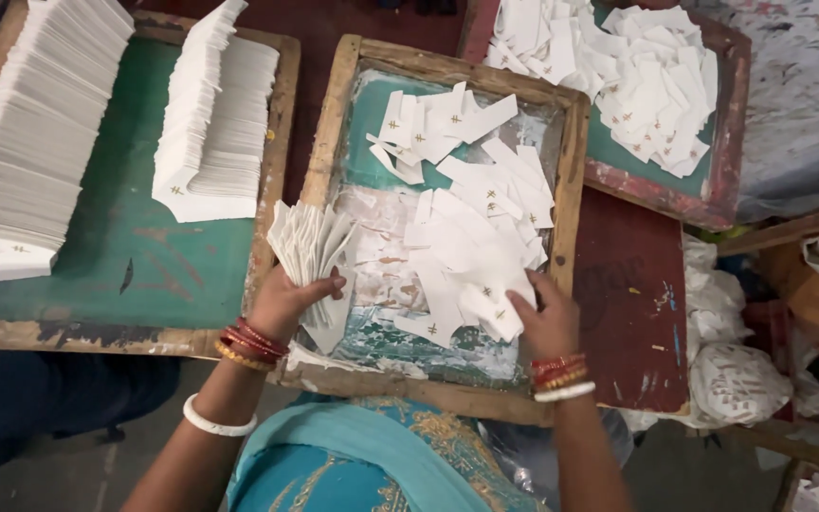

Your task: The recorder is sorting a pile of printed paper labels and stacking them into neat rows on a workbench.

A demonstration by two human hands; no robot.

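Observation:
My left hand (288,299) grips a fanned bundle of small white paper slips (310,248) over the left side of a wooden-framed screen (332,133). My right hand (544,320) rests on loose white slips (471,242), each with a small gold mark, and pinches one near the frame's lower right. The slips lie scattered across the screen's worn turquoise mesh. Both wrists wear red and gold bangles.
To the left, a green framed screen (144,265) bears two long fanned rows of stacked slips (210,123). Another framed screen (713,190) at the top right carries a heap of loose slips. Crumpled white bags (737,379) and boxes sit at the right.

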